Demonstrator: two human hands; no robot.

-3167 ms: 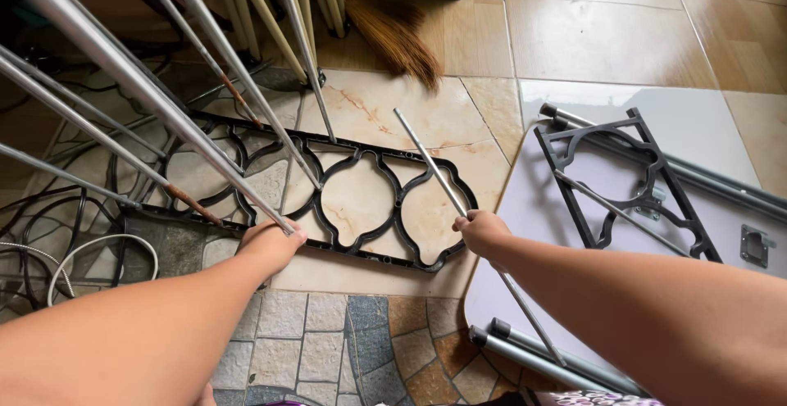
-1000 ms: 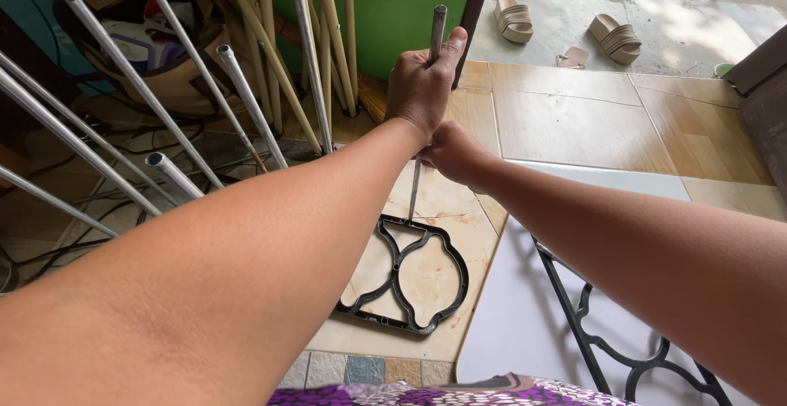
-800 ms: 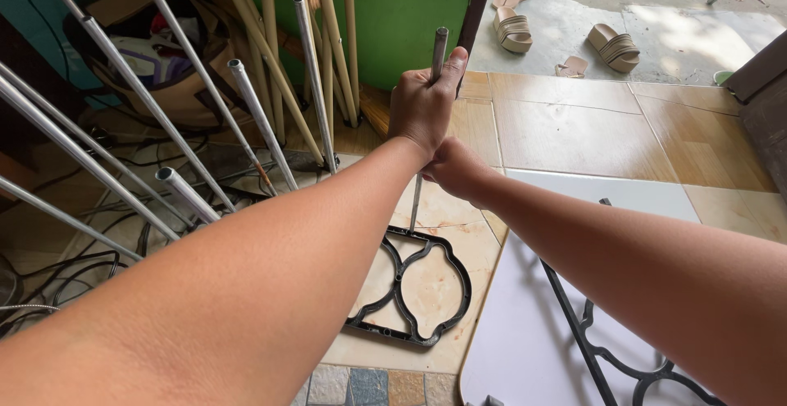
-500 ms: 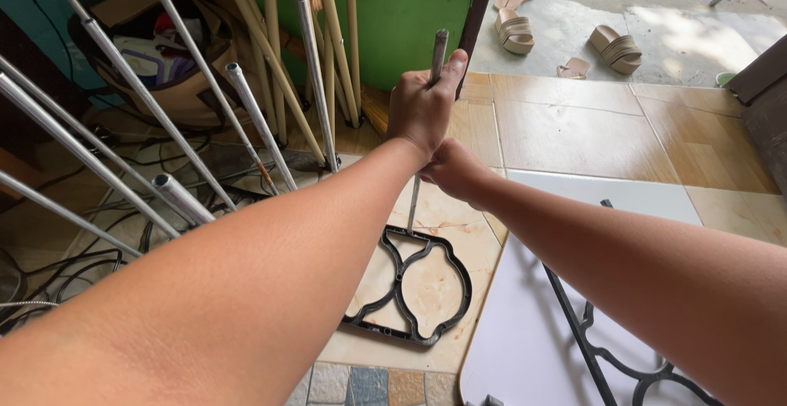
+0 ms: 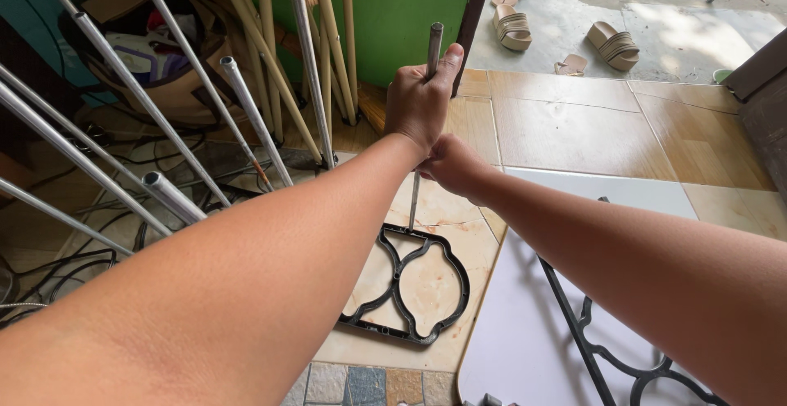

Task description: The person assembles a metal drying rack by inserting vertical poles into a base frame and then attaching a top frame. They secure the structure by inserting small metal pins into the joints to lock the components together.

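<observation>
A thin grey metal rod (image 5: 433, 45) stands upright, its lower end (image 5: 413, 201) meeting a black scroll-pattern frame (image 5: 402, 285) that lies flat on the tiled floor. My left hand (image 5: 418, 99) is shut around the rod near its top, thumb up along it. My right hand (image 5: 451, 164) grips the same rod just below the left. Both forearms stretch out from the bottom of the view and hide part of the frame.
Several long metal tubes (image 5: 250, 123) and wooden poles (image 5: 262, 45) lean at the left against a green wall (image 5: 402, 13). A white board (image 5: 525, 332) with another black frame (image 5: 602, 357) lies at the right. Sandals (image 5: 611, 44) sit outside; cables (image 5: 49, 267) at left.
Three seconds ago the rod lay slanted over the flat frame with my hands apart. It now stands upright, both hands stacked on it. In the last second only the view shifted slightly.
</observation>
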